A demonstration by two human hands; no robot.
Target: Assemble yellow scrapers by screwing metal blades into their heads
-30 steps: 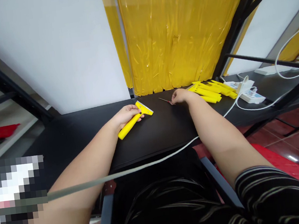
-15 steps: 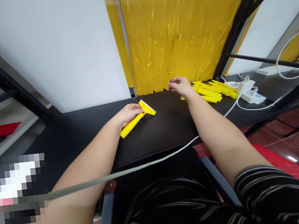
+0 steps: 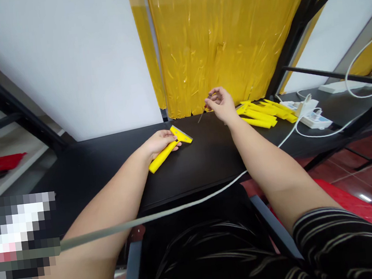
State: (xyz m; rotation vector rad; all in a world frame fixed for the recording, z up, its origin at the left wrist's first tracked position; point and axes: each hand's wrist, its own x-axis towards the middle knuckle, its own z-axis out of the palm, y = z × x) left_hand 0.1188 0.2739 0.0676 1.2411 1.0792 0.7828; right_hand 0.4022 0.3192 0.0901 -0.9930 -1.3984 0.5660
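My left hand (image 3: 158, 142) is closed around a yellow scraper (image 3: 165, 155) just over the black tabletop. The scraper's head points up and to the right, with a metal blade edge and two screws on its face. In my right hand (image 3: 222, 106), raised above the table's back part, a thin screwdriver (image 3: 200, 117) is pinched between the fingers. Its slim metal shaft slants down to the left, and most of its handle is hidden by the fingers. The shaft's tip is apart from the scraper.
A pile of yellow scrapers (image 3: 260, 115) lies beyond my right wrist. Next to it are white power strips (image 3: 314, 119). A white cable (image 3: 193, 200) crosses in front of me over the table edge. A yellow plastic curtain (image 3: 228, 40) and a white panel (image 3: 72, 58) stand behind the black table (image 3: 189, 170).
My right hand has risen and shifted slightly left, and the screwdriver's shaft now shows below its fingers. The scraper in my left hand has moved only a little, with fingertips now visible beneath it.
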